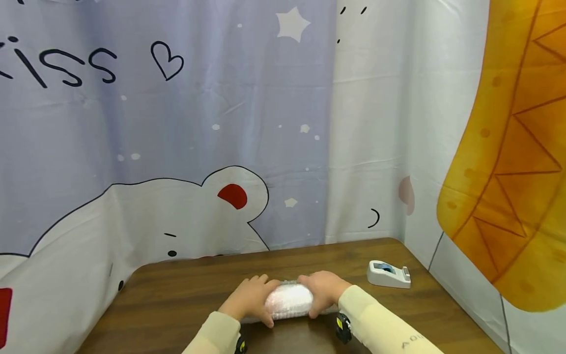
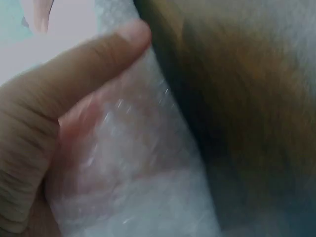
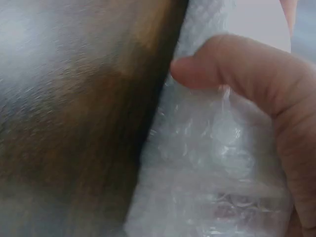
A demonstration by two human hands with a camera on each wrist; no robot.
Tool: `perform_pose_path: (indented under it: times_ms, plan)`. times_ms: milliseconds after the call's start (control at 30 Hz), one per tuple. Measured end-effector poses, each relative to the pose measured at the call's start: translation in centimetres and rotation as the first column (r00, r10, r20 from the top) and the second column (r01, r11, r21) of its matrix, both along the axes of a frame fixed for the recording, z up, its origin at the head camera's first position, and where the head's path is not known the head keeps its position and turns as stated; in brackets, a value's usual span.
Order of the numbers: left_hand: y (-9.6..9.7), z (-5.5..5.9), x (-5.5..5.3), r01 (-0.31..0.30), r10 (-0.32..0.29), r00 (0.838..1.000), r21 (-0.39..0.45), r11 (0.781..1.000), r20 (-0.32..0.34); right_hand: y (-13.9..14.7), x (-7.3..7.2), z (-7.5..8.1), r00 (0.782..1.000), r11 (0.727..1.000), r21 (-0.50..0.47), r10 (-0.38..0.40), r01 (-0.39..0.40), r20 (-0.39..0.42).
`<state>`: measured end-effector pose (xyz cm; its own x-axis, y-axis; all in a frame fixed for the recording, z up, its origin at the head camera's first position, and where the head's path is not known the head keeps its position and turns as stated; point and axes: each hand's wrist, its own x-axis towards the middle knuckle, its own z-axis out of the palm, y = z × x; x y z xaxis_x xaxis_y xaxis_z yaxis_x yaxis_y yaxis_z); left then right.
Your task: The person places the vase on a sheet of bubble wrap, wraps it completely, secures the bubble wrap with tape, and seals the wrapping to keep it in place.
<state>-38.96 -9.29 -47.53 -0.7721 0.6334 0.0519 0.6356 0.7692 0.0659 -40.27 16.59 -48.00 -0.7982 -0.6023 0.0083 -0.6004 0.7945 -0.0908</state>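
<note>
A whitish bundle of bubble wrap (image 1: 289, 301) lies crosswise near the front of the wooden table. My left hand (image 1: 253, 299) grips its left part, and my right hand (image 1: 326, 291) grips its right part. In the left wrist view, the thumb (image 2: 94, 66) lies across the clear bubble wrap (image 2: 128, 143), and something pinkish shows through the layers. The right wrist view has the other thumb (image 3: 237, 64) bent over the wrap (image 3: 197, 148). What is inside cannot be made out. Most of the other fingers are hidden behind the bundle in both wrist views.
A white tape dispenser (image 1: 389, 275) with a bluish roll stands on the table (image 1: 185, 285), to the right of the bundle. Behind the table and along its sides hangs a printed curtain (image 1: 292, 123).
</note>
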Motion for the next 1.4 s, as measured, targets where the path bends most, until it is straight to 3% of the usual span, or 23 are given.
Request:
perform_pose_path:
  times_ms: [100, 233, 333, 467, 567, 667, 733, 900, 1033, 1133, 1267, 1400]
  plan:
    - [0.2, -0.1, 0.5, 0.010, -0.013, 0.996, -0.026, 1.000, -0.091, -0.1, -0.1, 0.4, 0.990, 0.998, -0.026, -0.053, 0.057, 0.133]
    - [0.6, -0.6, 0.7, -0.006, -0.005, 0.983, -0.059, 0.998, -0.185, -0.1, -0.1, 0.9, 0.959, 0.991, -0.074, -0.092, 0.116, 0.269]
    - [0.8, -1.0, 0.7, -0.020, 0.009, 0.976, -0.049, 0.999, -0.219, -0.1, -0.2, 1.2, 0.938, 0.986, -0.098, -0.099, 0.138, 0.332]
    - [0.9, -1.4, 0.2, -0.020, 0.017, 0.970, -0.007, 1.000, -0.242, 0.1, -0.2, 1.2, 0.932, 0.982, -0.126, -0.091, 0.144, 0.351]
    - [1.0, -1.4, -0.4, -0.018, 0.020, 0.971, 0.008, 1.000, -0.239, 0.4, 0.0, 0.9, 0.961, 0.986, -0.138, -0.057, 0.097, 0.271]
    - [1.1, -1.2, -0.9, -0.019, 0.019, 0.979, 0.004, 1.000, -0.201, 0.7, 0.4, 0.7, 0.995, 0.995, -0.098, -0.009, 0.019, 0.103]
    - [1.1, -1.1, -1.2, -0.024, 0.025, 0.988, 0.008, 1.000, -0.150, 0.9, 0.8, 0.5, 0.999, 0.999, -0.039, 0.031, -0.031, -0.020]
    - [1.1, -0.4, -1.7, -0.058, 0.057, 0.998, 0.035, 0.998, 0.039, 1.2, 1.9, 0.1, 0.966, 0.993, 0.084, 0.102, -0.084, -0.237]
    - [0.9, 0.0, -1.7, -0.103, 0.093, 0.978, 0.046, 0.994, 0.185, 1.2, 2.1, -0.7, 0.936, 0.988, 0.130, 0.119, -0.080, -0.331]
    - [0.9, 0.1, -1.7, -0.120, 0.104, 0.965, 0.055, 0.991, 0.241, 1.1, 1.9, -1.1, 0.919, 0.988, 0.134, 0.127, -0.082, -0.373]
    - [0.8, 0.2, -1.6, -0.091, 0.075, 0.975, 0.070, 0.993, 0.209, 0.9, 1.5, -1.0, 0.918, 0.990, 0.104, 0.125, -0.092, -0.377]
    - [0.8, -0.1, -1.3, 0.000, -0.001, 0.999, 0.044, 0.999, 0.033, 0.7, 1.0, -0.6, 0.954, 0.996, 0.070, 0.078, -0.060, -0.290]
